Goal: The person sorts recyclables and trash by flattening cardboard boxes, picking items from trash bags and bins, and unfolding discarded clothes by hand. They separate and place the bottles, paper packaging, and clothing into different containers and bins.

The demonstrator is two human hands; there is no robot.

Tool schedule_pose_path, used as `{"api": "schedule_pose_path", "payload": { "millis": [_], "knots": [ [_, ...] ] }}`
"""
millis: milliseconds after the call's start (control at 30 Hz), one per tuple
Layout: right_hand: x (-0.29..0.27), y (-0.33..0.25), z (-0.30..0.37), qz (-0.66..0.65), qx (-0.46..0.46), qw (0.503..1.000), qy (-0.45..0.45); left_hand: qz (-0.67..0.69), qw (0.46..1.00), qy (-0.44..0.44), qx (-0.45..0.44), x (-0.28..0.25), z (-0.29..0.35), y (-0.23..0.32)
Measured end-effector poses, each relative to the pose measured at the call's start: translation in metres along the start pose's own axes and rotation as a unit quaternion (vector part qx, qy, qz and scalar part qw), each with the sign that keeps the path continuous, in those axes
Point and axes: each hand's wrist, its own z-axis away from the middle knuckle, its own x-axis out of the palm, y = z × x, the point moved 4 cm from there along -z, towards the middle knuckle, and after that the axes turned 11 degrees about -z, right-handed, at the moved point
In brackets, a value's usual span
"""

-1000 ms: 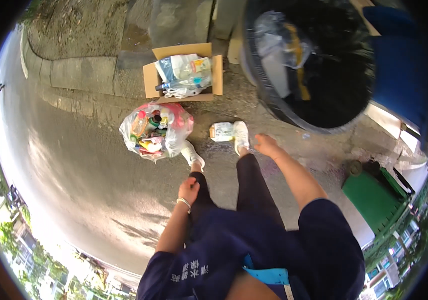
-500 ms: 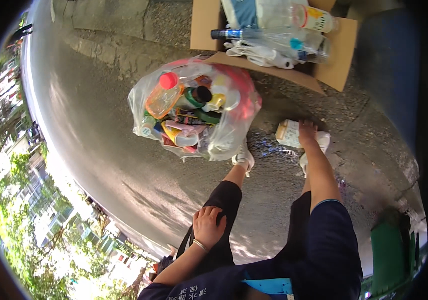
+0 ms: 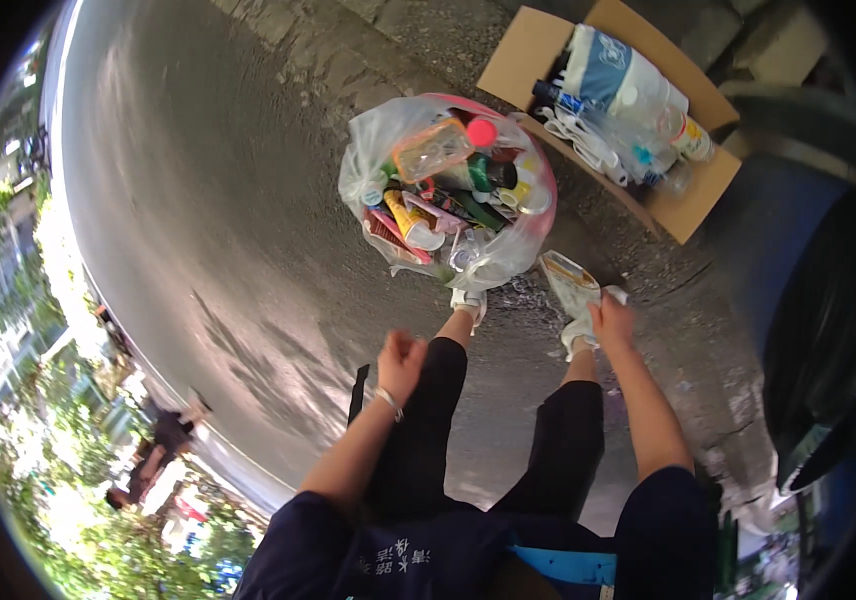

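Observation:
My right hand (image 3: 613, 322) is closed on the near end of a whitish, crumpled carton (image 3: 570, 284), held above my right shoe; its far end shows a tan patch. My left hand (image 3: 401, 362) hangs over my left knee, fingers curled in, with nothing visible in it. Ahead of my feet stands a clear and pink plastic bag (image 3: 356, 170), filled with refuse. On top lie an orange-tinted bottle (image 3: 433, 150) with a red cap, a dark-capped green bottle (image 3: 478, 173) and a yellow cup (image 3: 410, 220).
Beyond the bag, at the right, sits an open cardboard box (image 3: 686, 212) holding clear plastic bottles and a white and blue package (image 3: 608, 68). A black plastic sheet or bag (image 3: 828, 340) hangs at the far right. Across the road, at the lower left, is another person (image 3: 160, 450).
My right hand has taken the carton by its near end and tilted it. The left hand has risen off my leg and curled. The view has turned, shifting the bag and box rightward.

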Motion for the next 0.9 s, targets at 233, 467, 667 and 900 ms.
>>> {"api": "schedule_pose_path", "payload": {
  "millis": [233, 467, 667, 900],
  "knots": [
    [-0.101, -0.252, -0.005, 0.007, -0.24, 0.969, 0.056, 0.004, 0.988, 0.152, -0.025, -0.017, -0.125, 0.014],
    [-0.056, -0.385, -0.027, 0.059, -0.304, 0.947, -0.084, 0.033, 0.99, 0.082, -0.105, -0.015, -0.156, -0.013],
    [0.065, -0.41, -0.055, 0.139, -0.303, 0.918, -0.213, 0.072, 0.986, 0.141, -0.048, -0.024, -0.151, -0.011],
    [0.139, -0.396, -0.104, 0.178, -0.156, 0.942, -0.239, 0.08, 0.987, 0.141, -0.003, -0.024, -0.144, -0.015]
  ]
}}
